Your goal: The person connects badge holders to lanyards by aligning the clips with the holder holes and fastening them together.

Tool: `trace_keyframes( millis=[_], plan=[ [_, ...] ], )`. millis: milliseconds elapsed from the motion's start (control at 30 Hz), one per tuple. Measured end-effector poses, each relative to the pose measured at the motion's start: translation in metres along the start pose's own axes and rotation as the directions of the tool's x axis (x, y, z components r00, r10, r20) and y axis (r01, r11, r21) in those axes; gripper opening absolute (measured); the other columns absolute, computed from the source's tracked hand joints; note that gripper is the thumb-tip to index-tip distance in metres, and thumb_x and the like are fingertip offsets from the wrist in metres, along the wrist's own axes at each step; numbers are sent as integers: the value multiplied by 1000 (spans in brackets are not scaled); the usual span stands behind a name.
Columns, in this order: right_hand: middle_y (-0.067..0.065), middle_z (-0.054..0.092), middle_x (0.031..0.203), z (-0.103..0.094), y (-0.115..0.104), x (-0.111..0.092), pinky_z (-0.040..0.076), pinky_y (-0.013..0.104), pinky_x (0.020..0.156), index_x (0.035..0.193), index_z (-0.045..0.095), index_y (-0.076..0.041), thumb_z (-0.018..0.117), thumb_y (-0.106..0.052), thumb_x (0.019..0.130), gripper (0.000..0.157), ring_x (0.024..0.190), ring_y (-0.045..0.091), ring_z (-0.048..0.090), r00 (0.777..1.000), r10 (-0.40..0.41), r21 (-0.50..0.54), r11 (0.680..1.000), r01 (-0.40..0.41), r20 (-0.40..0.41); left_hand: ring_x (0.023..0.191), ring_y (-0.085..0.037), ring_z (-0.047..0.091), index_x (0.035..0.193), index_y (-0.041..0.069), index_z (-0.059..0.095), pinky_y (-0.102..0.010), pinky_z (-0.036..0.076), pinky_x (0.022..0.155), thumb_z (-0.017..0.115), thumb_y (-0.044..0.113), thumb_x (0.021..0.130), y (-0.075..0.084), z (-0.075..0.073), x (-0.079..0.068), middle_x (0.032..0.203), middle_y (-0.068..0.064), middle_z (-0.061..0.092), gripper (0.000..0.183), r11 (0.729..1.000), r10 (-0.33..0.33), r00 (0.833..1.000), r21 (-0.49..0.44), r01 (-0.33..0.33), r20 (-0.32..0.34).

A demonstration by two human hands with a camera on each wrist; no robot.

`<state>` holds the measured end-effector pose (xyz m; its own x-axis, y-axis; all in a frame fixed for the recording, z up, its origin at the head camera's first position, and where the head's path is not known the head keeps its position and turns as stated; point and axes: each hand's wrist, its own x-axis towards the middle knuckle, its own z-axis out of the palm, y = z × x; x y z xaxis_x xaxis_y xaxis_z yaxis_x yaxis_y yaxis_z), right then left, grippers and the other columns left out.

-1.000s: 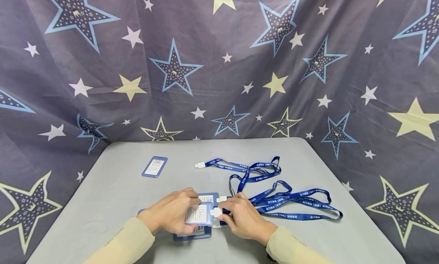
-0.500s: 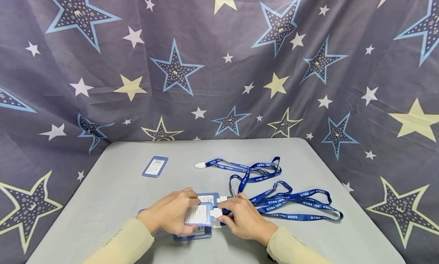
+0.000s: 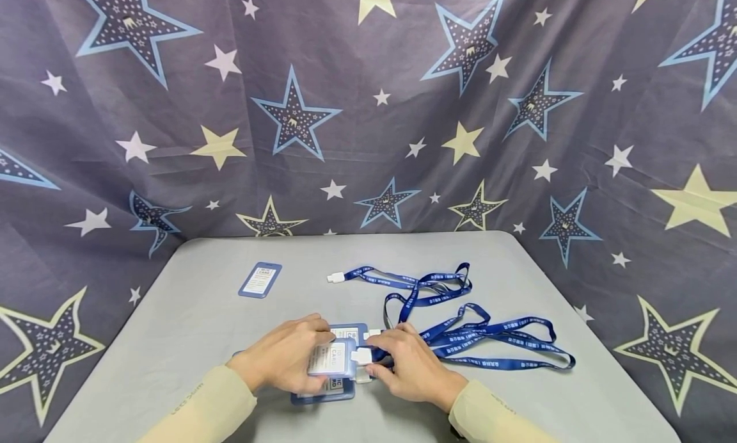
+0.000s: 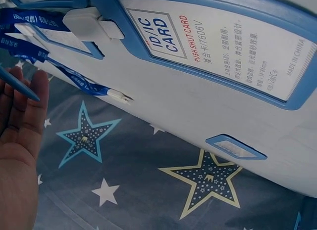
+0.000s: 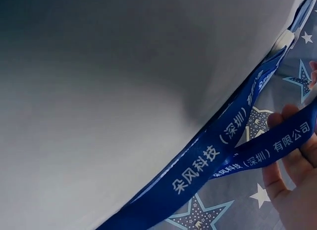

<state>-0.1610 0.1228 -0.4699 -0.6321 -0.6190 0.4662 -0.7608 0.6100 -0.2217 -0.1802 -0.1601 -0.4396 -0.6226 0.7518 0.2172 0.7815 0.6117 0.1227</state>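
Between thumb and fingers my left hand (image 3: 282, 356) holds a blue ID card holder (image 3: 330, 358) with a white printed insert. My right hand (image 3: 417, 371) pinches the white clip (image 3: 361, 356) at that holder's right end; whether the clip is fastened cannot be made out. The held holder sits over two others: an upper one (image 3: 358, 330) and a lower one (image 3: 322, 398), partly hidden by the left hand. In the left wrist view, the held holder's blue edge (image 4: 20, 84) lies against the fingers. A blue lanyard strap (image 5: 277, 141) crosses the right hand in the right wrist view.
Another blue card holder (image 3: 260, 280) lies alone at the back left of the grey table (image 3: 201, 315). A lanyard (image 3: 426, 281) with a white clip (image 3: 336, 277) is spread at the back centre. More looped blue straps (image 3: 507, 340) stretch rightward.
The held card holder and the white clip have shifted very slightly left with both hands. The other holders and lanyards stay where they were.
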Motion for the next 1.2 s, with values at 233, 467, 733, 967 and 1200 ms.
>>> trace_keyframes(
  millis=[233,467,733,967,1200],
  plan=[
    [-1,70,126,-5,1,-2,46,39,105,131,67,-12,77,-41,89,52,114,15,63,997,74,12,997,-74,26,97,-11,58,116,7,74,-35,58,84,84,45,69,-3,-2,-1,111,1,66,61,999,-29,1000,20,29,-1],
    [-1,68,129,-7,3,-3,48,42,106,133,67,-14,76,-43,90,53,119,18,60,993,115,29,993,-115,23,97,-11,57,116,7,74,-39,57,89,83,45,68,-8,-3,-4,110,2,65,61,998,-40,999,41,41,-25],
    [-1,66,133,-8,5,-4,43,44,111,134,65,-14,76,-45,89,56,125,18,58,994,105,15,994,-105,12,99,-14,57,117,6,74,-40,56,92,83,45,68,-14,-5,-8,111,0,65,63,996,-60,996,65,64,-59],
    [0,66,133,-8,8,-5,39,47,114,135,64,-15,78,-42,89,55,126,18,59,995,96,17,995,-96,-3,98,-14,57,114,6,74,-39,55,91,82,44,69,-21,-7,-12,108,1,65,59,995,-51,994,82,59,-98],
    [4,65,136,-10,9,-8,39,46,115,137,63,-14,74,-46,91,58,128,20,57,992,125,14,992,-125,18,93,-12,54,110,5,74,-36,55,85,84,42,68,-28,-11,-15,104,2,64,57,993,-58,990,91,70,-131]
  ],
)
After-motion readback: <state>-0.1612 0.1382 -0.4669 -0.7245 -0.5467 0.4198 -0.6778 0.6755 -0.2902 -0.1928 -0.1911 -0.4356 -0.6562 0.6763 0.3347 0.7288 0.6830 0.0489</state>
